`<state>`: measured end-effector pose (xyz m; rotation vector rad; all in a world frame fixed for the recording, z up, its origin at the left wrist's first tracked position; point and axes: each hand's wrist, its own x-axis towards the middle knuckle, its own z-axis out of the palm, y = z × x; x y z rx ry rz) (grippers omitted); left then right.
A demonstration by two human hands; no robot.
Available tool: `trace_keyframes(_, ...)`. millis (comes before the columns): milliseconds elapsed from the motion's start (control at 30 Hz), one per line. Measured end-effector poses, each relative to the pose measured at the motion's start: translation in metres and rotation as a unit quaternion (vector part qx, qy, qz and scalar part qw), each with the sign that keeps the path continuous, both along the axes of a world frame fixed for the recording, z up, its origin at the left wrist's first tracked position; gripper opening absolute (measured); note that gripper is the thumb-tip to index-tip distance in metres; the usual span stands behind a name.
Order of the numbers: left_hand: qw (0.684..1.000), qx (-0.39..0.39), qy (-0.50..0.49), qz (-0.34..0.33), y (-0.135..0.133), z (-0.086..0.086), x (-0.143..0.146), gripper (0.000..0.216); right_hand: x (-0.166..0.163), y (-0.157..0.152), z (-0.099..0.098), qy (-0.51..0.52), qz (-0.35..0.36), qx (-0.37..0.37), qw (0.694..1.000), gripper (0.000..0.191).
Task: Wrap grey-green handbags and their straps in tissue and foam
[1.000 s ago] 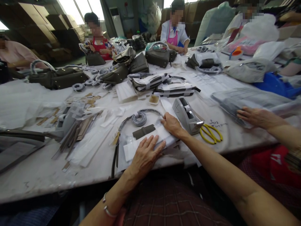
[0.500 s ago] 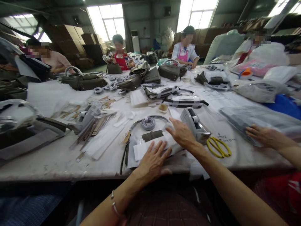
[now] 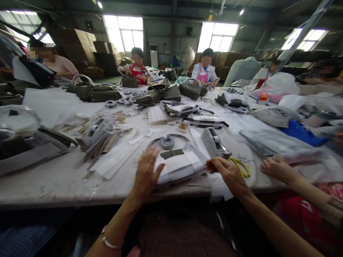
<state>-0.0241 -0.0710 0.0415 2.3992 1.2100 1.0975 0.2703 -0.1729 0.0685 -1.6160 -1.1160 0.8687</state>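
A dark olive handbag lies flat before me, mostly covered by white wrapping sheet, with a patch of olive material showing on top. Behind the patch rests a wrapped grey coil, inside the curve of the bag's handle. My left hand is open at the bag's left side, fingers stretched and thumb apart. At its right end my right hand has its fingertips pinched together; what is between them I cannot make out. Just beyond that hand stand a grey tape dispenser and yellow-handled scissors, partly hidden.
To the right, a co-worker's hand touches a plastic-covered grey item. Left of the bag lie paper strips, brown strips and another dispenser. More wrapped bags lie farther back; several people sit around the table.
My left hand has moved left off the top of the bag. My right hand has come down and nearer, its fingers now pinched. The neighbour's hand has shifted left.
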Motion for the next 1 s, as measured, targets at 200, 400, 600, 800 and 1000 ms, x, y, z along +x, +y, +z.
trace_keyframes(200, 0.805, -0.46, -0.355, 0.12, 0.018, -0.016, -0.05, 0.054, -0.036, -0.045, -0.039, 0.378, -0.008, -0.213, 0.901, 0.062)
trace_keyframes(400, 0.675, -0.585, -0.447, 0.041, 0.003, -0.012, -0.044, 0.064, -0.073, -0.003, -0.04, 0.517, -0.093, -0.209, 0.825, 0.084)
trace_keyframes(600, 0.609, -0.66, -0.437, -0.042, -0.006, -0.018, -0.044, 0.086, -0.101, 0.025, -0.031, 0.525, -0.166, -0.229, 0.803, 0.072)
trace_keyframes(800, 0.579, -0.657, -0.478, -0.067, -0.013, -0.023, -0.039, 0.094, -0.116, 0.041, -0.016, 0.499, -0.234, -0.133, 0.824, 0.035)
trace_keyframes(1000, 0.634, -0.528, -0.516, -0.23, 0.008, -0.011, -0.019, 0.093, -0.08, 0.062, 0.06, 0.493, -0.21, 0.021, 0.844, 0.043)
